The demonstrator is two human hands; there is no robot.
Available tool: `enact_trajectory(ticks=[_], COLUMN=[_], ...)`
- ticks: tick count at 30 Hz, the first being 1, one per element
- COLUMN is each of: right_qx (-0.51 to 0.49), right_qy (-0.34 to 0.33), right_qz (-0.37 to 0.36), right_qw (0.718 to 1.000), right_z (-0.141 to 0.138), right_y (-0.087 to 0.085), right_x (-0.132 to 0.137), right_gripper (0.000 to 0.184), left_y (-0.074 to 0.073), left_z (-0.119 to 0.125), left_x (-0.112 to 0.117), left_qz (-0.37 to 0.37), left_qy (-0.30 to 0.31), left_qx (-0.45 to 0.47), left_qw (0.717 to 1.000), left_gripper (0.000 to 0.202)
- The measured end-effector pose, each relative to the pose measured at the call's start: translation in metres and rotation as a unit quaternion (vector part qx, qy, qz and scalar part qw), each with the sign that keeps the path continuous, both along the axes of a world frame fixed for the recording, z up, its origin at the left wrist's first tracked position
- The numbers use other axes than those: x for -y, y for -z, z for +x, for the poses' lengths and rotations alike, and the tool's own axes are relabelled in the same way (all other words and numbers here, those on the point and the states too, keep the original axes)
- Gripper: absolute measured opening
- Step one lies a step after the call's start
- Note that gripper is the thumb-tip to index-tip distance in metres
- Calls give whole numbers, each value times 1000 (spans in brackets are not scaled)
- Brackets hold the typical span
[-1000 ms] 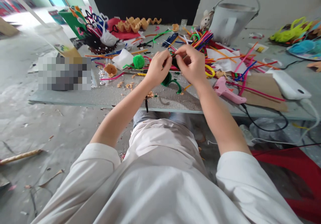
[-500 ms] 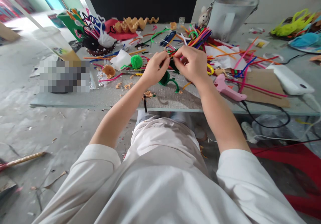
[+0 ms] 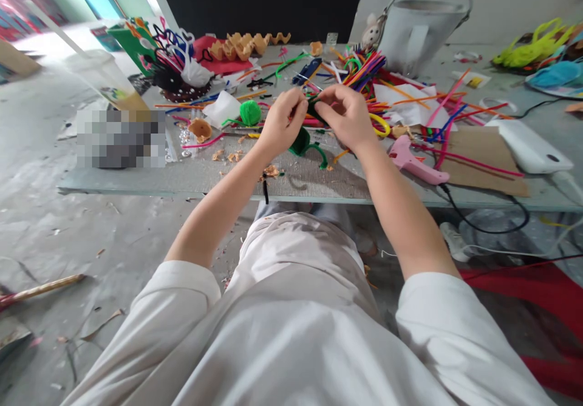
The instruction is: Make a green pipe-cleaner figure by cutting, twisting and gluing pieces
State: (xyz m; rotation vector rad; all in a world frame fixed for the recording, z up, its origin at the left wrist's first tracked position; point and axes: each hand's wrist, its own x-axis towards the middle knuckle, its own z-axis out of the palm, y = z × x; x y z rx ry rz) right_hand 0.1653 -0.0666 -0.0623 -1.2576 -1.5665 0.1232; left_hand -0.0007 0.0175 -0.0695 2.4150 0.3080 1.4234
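Note:
Over the table's middle, my left hand (image 3: 285, 121) and my right hand (image 3: 348, 115) are close together, fingers pinched. Between the fingertips shows a dark green fuzzy piece (image 3: 313, 108), apparently pipe cleaner; its exact shape is mostly hidden. Below, near my left wrist, is a dark green coiled pipe cleaner (image 3: 299, 142) with a curled end (image 3: 322, 156) toward the table's front; whether it joins the held piece I cannot tell. To the left lies a bright green coiled ball (image 3: 250, 113). Behind my right hand spreads a bundle of coloured pipe cleaners (image 3: 364, 71).
A pink glue gun (image 3: 418, 162) lies right of my right forearm, beside cardboard (image 3: 483, 166) and a white power block (image 3: 531, 145). A metal bucket (image 3: 419, 36) stands behind. At left are a plastic cup (image 3: 102, 78) and an egg-carton piece (image 3: 199, 130).
My right fingers have shifted slightly, with the thumb now lying flatter along the dark green piece. More of that piece shows between the hands. The whole view has shifted a little.

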Motion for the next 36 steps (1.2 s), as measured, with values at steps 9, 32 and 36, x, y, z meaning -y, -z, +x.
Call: enact_trajectory(ticks=[9, 32, 36], right_qx=[-23, -36, -73], right_qy=[4, 37, -18], right_qz=[-4, 30, -6], right_qw=[1000, 998, 997], right_z=[-3, -6, -6], right_y=[3, 3, 8], right_x=[-8, -5, -12], right_gripper=[44, 46, 42], left_y=[1, 4, 2], left_z=[1, 2, 2], left_x=[2, 0, 4], left_qz=[56, 51, 28], left_qy=[-23, -43, -52], left_qx=[-5, 17, 19], left_qw=[998, 998, 998], left_gripper=[45, 42, 43])
